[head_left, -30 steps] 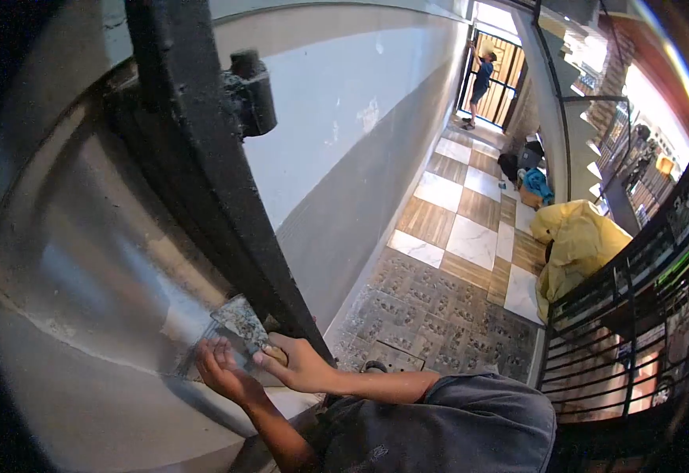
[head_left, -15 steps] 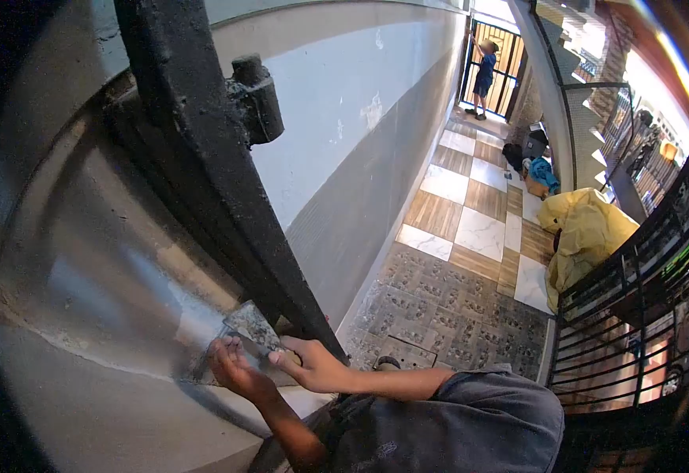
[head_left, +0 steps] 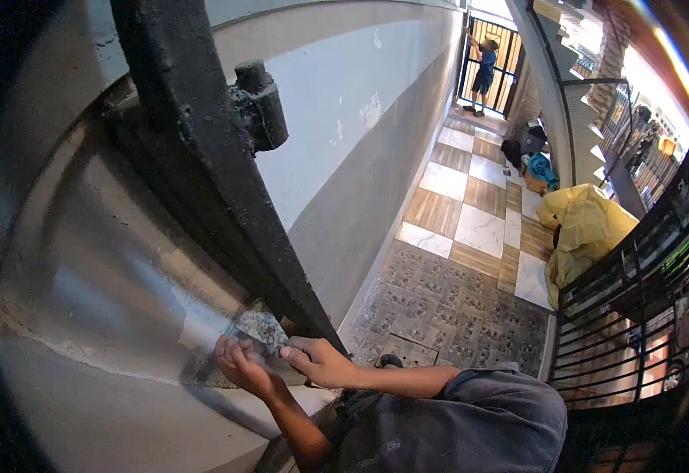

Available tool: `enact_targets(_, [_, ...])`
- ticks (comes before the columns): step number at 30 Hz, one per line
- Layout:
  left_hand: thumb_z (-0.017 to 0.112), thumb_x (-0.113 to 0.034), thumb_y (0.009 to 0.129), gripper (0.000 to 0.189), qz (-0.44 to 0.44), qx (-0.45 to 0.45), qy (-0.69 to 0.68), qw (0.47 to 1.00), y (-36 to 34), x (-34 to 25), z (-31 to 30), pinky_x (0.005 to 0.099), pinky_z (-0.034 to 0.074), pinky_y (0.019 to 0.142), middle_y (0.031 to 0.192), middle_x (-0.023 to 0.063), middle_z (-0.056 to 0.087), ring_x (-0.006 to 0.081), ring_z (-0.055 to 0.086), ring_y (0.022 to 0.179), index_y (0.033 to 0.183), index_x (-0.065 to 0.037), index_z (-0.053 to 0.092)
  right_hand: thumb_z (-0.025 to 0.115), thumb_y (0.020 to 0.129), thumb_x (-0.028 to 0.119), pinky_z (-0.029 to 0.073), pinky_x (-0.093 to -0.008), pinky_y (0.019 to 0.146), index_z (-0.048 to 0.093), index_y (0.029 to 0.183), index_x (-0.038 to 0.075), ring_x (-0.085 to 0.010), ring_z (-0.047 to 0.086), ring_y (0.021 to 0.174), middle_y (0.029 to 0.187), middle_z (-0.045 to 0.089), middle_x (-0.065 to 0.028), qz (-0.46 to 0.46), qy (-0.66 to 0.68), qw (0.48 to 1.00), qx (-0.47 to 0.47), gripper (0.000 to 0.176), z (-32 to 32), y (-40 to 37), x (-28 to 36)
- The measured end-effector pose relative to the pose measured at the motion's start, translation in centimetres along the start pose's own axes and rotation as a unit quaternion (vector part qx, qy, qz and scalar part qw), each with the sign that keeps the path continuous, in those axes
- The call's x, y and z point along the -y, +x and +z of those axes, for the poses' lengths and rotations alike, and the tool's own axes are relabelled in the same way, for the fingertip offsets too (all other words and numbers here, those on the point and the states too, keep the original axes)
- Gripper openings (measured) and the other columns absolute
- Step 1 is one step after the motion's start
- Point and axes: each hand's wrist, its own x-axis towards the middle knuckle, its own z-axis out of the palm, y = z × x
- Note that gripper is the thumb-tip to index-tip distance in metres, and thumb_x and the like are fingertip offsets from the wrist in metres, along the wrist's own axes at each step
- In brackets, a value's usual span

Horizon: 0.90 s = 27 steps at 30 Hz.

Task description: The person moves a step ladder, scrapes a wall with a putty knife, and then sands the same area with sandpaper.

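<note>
1. Scraper [head_left: 260, 324] and both hands are edging slightly closer to the black frame [head_left: 202, 158] than a second ago.
2. Right hand [head_left: 318, 361] is closing its grip round the scraper's handle at the frame's foot. Left hand [head_left: 239, 365] is pinching the blade, just left of the frame.
3. Pale filler [head_left: 194, 314] is already covering the wall [head_left: 84, 260] beside the frame. Grey paste is loading the blade, and the rough seam [head_left: 84, 352] farther from the frame is looking unfinished.

A dull metal scraper [head_left: 259, 327], crusted with rough grey residue, is laid on a smooth, matt-painted wall [head_left: 100, 268].
</note>
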Motion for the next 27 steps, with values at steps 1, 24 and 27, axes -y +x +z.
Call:
enact_targets(1, [0.049, -0.020, 0.083, 0.037, 0.108, 0.045, 0.103, 0.988, -0.1, -0.1, 0.0, 0.0310, 0.043, 0.075, 0.101, 0.0126, 0.046, 0.0201, 0.047, 0.084, 0.110, 0.004, 0.045, 0.045, 0.091, 0.029, 0.038, -0.0299, 0.054, 0.050, 0.083, -0.002, -0.0106, 0.039, 0.059, 0.059, 0.042, -0.0071, 0.005, -0.009, 1.000, 0.008, 0.032, -0.2, -0.2, 0.8])
enact_targets(24, [0.045, -0.034, 0.089, 0.037, -0.044, 0.197, -0.132, 0.971, 2.1, -6.5, 2.7, 0.0318, 0.044, 0.070, 0.087, 0.0097, 0.058, 0.0201, 0.055, 0.078, 0.095, 0.001, 0.055, 0.048, 0.090, 0.027, 0.033, -0.0177, 0.043, 0.049, 0.103, 0.004, -0.0038, 0.043, 0.055, 0.074, 0.050, -0.0007, -0.005, 0.233, 0.970, 0.076, 0.026, 0.6, 5.2, 4.0])
enact_targets(27, [0.044, -0.034, 0.090, 0.039, 0.020, 0.177, -0.059, 0.982, 3.2, -7.0, 2.7, 0.0331, 0.044, 0.070, 0.084, 0.0135, 0.060, 0.0206, 0.056, 0.077, 0.093, 0.003, 0.055, 0.045, 0.091, 0.027, 0.034, -0.0205, 0.058, 0.048, 0.111, 0.003, -0.0069, 0.043, 0.066, 0.085, 0.051, -0.0024, 0.007, 0.280, 0.956, 0.091, 0.032, 1.4, 6.1, 2.5])
